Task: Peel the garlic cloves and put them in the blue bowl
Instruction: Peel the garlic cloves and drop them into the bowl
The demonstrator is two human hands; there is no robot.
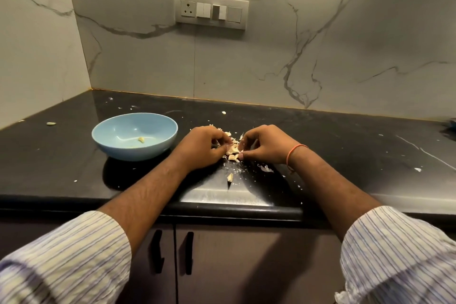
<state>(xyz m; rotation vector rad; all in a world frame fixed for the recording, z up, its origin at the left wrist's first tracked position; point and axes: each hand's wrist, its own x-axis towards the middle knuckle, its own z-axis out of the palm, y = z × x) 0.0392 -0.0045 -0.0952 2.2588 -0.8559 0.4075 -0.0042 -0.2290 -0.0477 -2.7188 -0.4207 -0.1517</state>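
A blue bowl point(158, 131) stands on the black counter at the left, with one peeled garlic clove point(141, 139) lying inside it. To its right lies a small heap of garlic cloves and skins point(233, 149). My left hand point(203, 147) and my right hand point(262, 144) rest on the counter on either side of that heap, fingers curled in over it and pinching at garlic pieces. Exactly which clove each hand holds is hidden by the fingers. A single clove point(230, 177) lies nearer the counter's front edge.
Papery skin bits point(265, 168) are scattered over the counter. A loose clove point(51, 123) lies far left and another small piece point(223, 112) near the back wall. The counter's rounded front edge point(222, 210) runs above cabinet doors. A switch panel point(211, 10) sits on the marble wall.
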